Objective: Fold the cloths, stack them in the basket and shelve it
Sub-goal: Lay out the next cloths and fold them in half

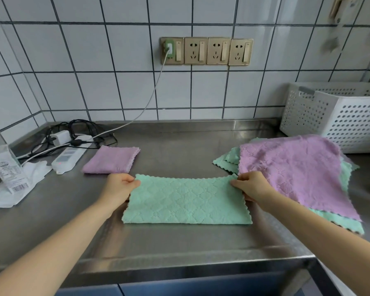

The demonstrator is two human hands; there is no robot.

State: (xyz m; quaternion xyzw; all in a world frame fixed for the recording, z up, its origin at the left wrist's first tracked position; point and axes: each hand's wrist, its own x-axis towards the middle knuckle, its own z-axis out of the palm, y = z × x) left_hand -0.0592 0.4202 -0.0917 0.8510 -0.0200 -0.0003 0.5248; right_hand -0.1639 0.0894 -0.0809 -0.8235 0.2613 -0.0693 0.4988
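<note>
— Centrally, on the steel counter [179, 150], a green cloth [186, 201] is seen folded in half, its fold line nearest the camera and its scalloped edges turned toward the tiled wall.

— How is it held?

— Its far left corner is pinched between thumb and fingers of the left hand [121, 185]; its far right corner is pinched likewise by the right hand [251, 185]. Both hands are closed on the fabric, and the rest of the cloth lies flat on the counter.

— And the other cloths?

— A purple cloth [112, 160], already folded into a small square, is laid to the left, behind the left hand and apart from it. To the right, a loose pile [295, 180] is spread out, with an unfolded purple cloth on top and green cloths showing beneath its edges. The pile is touched or overlapped by the right wrist; which cannot be told.

— Where is the basket?

— A white perforated basket [338, 120] is stood at the back right of the counter, just behind the pile. Its inside is not shown.

— Anything else recorded?

— A power strip [67, 157] with tangled cables is placed at the far left, a white cable is run up to a row of wall sockets [206, 51], and a small printed carton [4, 167] is stood at the left edge.
</note>
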